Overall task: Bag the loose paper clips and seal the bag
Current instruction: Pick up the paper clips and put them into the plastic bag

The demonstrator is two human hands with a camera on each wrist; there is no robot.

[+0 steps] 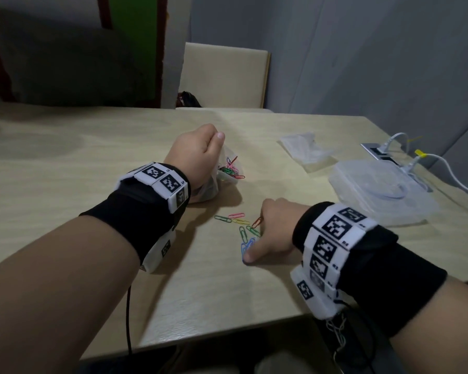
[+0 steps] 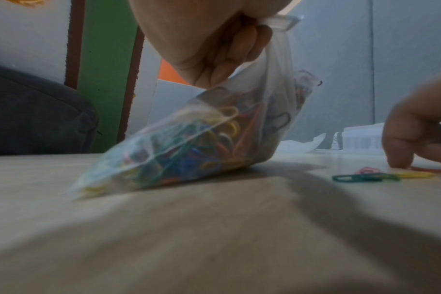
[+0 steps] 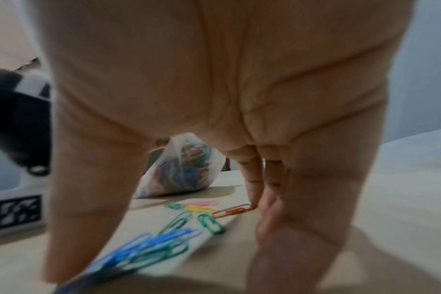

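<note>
A clear zip bag [image 1: 229,172] holding many coloured paper clips sits slumped on the table [image 1: 65,157]. My left hand [image 1: 200,155] grips it by its bunched top, fingers curled round the plastic [image 2: 239,45]. Several loose paper clips [image 1: 241,225] lie just in front of the bag. My right hand [image 1: 262,236] is spread over them. Its thumb [image 3: 88,199] presses on the blue clips [image 3: 144,244], and its fingertips [image 3: 252,191] touch the end of an orange clip [image 3: 230,210]. Nothing is pinched between thumb and fingers.
A clear plastic box [image 1: 381,190] stands at the right, with empty clear bags [image 1: 305,149] behind it. A socket plate with white cables [image 1: 384,155] is at the far right. The table's front edge [image 1: 227,338] is close to my wrists. A chair back [image 1: 224,74] stands beyond the table.
</note>
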